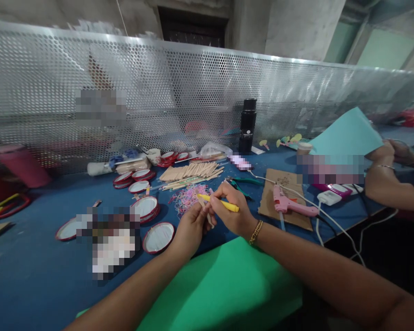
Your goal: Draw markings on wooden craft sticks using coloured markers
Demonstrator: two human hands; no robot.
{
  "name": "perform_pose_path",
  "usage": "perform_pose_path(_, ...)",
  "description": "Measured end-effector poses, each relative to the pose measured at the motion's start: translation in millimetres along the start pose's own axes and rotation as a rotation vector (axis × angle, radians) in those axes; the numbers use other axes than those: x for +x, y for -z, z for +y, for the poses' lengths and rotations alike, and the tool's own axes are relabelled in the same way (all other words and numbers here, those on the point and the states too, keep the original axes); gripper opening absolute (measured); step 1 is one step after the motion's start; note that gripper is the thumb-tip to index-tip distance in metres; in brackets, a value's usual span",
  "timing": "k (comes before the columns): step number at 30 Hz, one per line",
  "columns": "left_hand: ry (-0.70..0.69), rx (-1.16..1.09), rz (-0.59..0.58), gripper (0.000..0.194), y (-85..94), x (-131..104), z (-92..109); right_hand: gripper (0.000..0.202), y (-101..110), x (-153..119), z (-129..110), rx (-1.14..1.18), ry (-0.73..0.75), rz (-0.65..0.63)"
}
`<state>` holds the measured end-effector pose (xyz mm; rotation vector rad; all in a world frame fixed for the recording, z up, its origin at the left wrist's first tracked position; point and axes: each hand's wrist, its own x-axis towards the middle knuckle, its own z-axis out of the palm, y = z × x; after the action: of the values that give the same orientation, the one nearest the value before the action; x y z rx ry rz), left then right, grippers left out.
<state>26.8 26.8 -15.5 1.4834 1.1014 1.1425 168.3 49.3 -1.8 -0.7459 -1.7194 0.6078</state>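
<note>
My right hand (232,214) is closed around a yellow marker (230,206), its tip pointing left. My left hand (189,225) pinches a small wooden craft stick (202,201) just under the marker's tip; fingers hide part of the stick. Whether the tip touches the wood I cannot tell. Just behind both hands lies a heap of thin pink and purple loops (184,200). Farther back is a pile of craft sticks (189,172). Round red-rimmed lids (158,237) lie left of my left hand, some stacked. A green sheet (224,285) spreads beneath my forearms.
A pink glue gun (290,202) rests on cardboard (271,184) at right, with white cables nearby. Green-handled pliers (239,186) lie behind my right hand. A black bottle (248,126) stands near the perforated metal screen (207,78). At right, another person's hands hold blue paper (348,133).
</note>
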Motion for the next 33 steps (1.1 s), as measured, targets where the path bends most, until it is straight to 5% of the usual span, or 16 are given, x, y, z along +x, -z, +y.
perform_pose_path(33, 0.000, 0.013, 0.010, 0.038, -0.7, -1.4, 3.7, 0.013, -0.2, 0.5, -1.5, 0.042, -0.029, -0.037)
